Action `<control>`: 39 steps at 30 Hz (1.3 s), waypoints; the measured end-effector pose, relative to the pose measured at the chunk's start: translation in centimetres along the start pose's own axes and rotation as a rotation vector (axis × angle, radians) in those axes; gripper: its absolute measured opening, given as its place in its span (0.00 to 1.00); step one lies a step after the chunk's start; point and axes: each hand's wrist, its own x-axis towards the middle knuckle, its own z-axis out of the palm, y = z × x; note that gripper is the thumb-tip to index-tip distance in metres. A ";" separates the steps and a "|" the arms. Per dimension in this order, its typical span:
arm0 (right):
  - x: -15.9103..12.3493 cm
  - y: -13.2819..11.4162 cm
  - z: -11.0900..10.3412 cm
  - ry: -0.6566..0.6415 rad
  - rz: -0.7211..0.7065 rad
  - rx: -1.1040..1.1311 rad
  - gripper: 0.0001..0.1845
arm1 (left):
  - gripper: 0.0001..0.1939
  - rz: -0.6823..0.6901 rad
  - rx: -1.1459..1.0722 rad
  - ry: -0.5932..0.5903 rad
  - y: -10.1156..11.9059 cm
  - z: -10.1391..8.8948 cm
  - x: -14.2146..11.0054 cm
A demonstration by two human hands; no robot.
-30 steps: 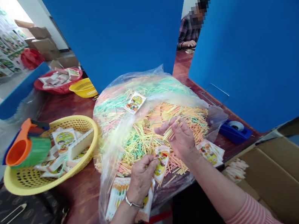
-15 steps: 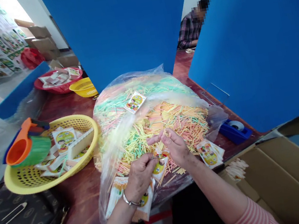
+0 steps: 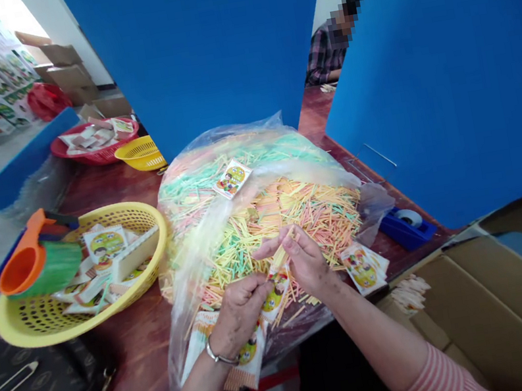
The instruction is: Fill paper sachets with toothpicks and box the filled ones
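My left hand (image 3: 243, 302) is closed on the edge of a small printed packet (image 3: 274, 294) with a green cartoon face. Between the thumb and fingers of my right hand (image 3: 306, 260) is a bundle of thin yellow sticks (image 3: 281, 255), its lower end at the packet's mouth. Both hands are over a clear plastic bag (image 3: 189, 247) heaped with pastel sticks (image 3: 235, 250). One printed packet (image 3: 232, 179) lies on top of the heap. More packets (image 3: 364, 267) sit right of my right hand, and a stack of packets (image 3: 205, 341) lies partly under my left wrist.
At left stands a yellow basket (image 3: 163, 252) of packets with an orange scoop (image 3: 23, 268) on its rim. Behind it are a red basket (image 3: 104, 156) and a small yellow basket (image 3: 141, 154). Blue panels (image 3: 215, 43) rise ahead; a blue tape dispenser (image 3: 410, 234) sits right. A person (image 3: 325, 54) sits beyond.
The bundle of sticks now shows more clearly in my right hand, at the packet's mouth. My left hand and the packet have shifted slightly left, and the whole view has drifted a little.
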 end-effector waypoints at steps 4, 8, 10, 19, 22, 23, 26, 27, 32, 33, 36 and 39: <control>-0.2 0.0 -0.2 0.075 0.001 0.063 0.09 | 0.13 -0.032 -0.074 -0.056 -0.3 0.2 0.1; 0.0 -0.2 -0.2 0.066 0.019 0.082 0.09 | 0.12 -0.044 -0.119 -0.032 -0.2 0.1 0.1; 0.0 -0.3 -0.1 0.072 0.015 0.104 0.08 | 0.11 -0.041 -0.139 -0.036 -0.2 0.1 0.1; -0.4 -0.8 0.4 0.147 -0.035 0.114 0.08 | 0.11 -0.047 -0.250 -0.044 -0.3 0.4 -0.1; -0.3 -1.0 0.2 0.166 -0.037 0.083 0.08 | 0.12 -0.053 -0.239 -0.039 -0.1 0.4 0.0; -0.2 -1.1 0.2 0.168 -0.036 0.078 0.09 | 0.12 -0.059 -0.247 -0.044 0.0 0.5 0.0; -0.3 -1.1 0.1 0.164 -0.042 0.084 0.08 | 0.12 -0.073 -0.286 -0.049 -0.1 0.6 0.1; -0.3 -1.0 0.1 0.159 -0.044 0.091 0.08 | 0.12 -0.071 -0.298 -0.045 -0.1 0.7 0.1; -0.8 -0.1 0.2 0.171 -0.041 0.059 0.08 | 0.11 -0.087 -0.353 -0.045 -0.3 0.8 0.1; -0.9 0.0 0.2 0.180 -0.039 0.054 0.08 | 0.11 -0.096 -0.356 -0.039 -0.3 0.8 0.1; -0.9 0.1 0.2 0.196 -0.032 0.057 0.08 | 0.11 -0.122 -0.347 -0.008 -0.1 0.8 0.1; -1.0 0.0 0.2 0.165 -0.014 0.011 0.08 | 0.11 -0.119 -0.341 0.015 0.1 0.8 0.1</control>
